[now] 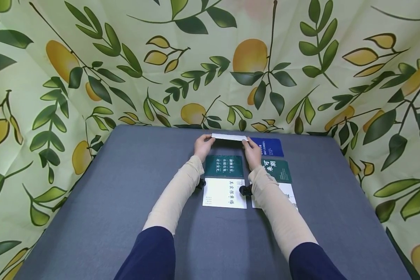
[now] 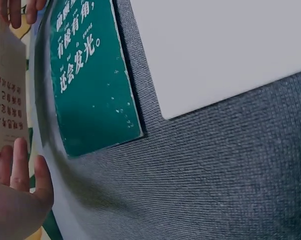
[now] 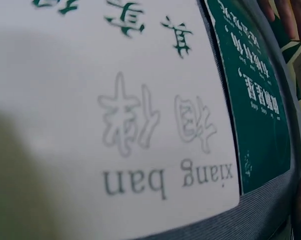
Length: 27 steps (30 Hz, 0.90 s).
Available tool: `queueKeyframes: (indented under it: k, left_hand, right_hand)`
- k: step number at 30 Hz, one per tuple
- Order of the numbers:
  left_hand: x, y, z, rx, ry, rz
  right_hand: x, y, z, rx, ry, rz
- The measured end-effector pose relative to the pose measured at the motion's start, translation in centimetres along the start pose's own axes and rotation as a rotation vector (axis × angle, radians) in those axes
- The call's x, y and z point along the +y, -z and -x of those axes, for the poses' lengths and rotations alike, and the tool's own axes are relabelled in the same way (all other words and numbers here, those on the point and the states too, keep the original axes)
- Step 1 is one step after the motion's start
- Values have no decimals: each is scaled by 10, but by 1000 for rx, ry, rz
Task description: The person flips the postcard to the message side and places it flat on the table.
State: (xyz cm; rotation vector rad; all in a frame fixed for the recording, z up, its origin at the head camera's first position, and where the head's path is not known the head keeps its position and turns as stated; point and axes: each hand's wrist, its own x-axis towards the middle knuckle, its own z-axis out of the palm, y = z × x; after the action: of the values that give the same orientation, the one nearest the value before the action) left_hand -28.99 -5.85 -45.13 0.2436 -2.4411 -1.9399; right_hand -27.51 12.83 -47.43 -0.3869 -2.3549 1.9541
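My left hand [image 1: 203,146] and right hand [image 1: 253,154] pinch opposite ends of a pale printed card [image 1: 230,137], raised above the far part of the table. From the head it appears nearly edge-on; the left wrist view shows lines of writing on its face. Just nearer lies a green card [image 1: 224,166] with white writing. Below that one is a white card [image 1: 224,193] with dark characters, large in the right wrist view. Beside my right hand lies a blue card [image 1: 272,147], partly covered by the hand.
Under my right forearm are a second green card [image 1: 281,171] and a second white card [image 1: 289,193], both partly hidden. Everything lies on a grey cloth-covered table [image 1: 126,202]. A leaf-and-fruit patterned curtain [image 1: 210,50] hangs along the back and sides.
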Motion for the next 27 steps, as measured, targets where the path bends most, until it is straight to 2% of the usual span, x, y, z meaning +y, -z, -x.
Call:
queueKeyframes:
  k: [4, 9, 12, 19, 23, 26, 27]
  left_hand:
    - [-1, 1, 1, 22, 28, 5]
    - [-5, 2, 1, 54, 79, -173]
    - [-9, 2, 0, 51, 100, -251]
    - [-19, 2, 0, 18, 130, -318]
    - [-22, 3, 1, 7, 132, -370]
    - [-25, 3, -1, 12, 73, -446]
    - [-36, -1, -12, 23, 50, -467]
  right_hand:
    - [1, -1, 0, -23, -8, 8]
    - [4, -1, -2, -84, -30, 7]
    - [6, -2, -3, -122, -21, 79]
    - [9, -1, -5, -154, -1, 275]
    - [11, -2, -6, -173, 26, 394]
    - [7, 0, -6, -178, 59, 467]
    - [5, 1, -6, -173, 65, 480]
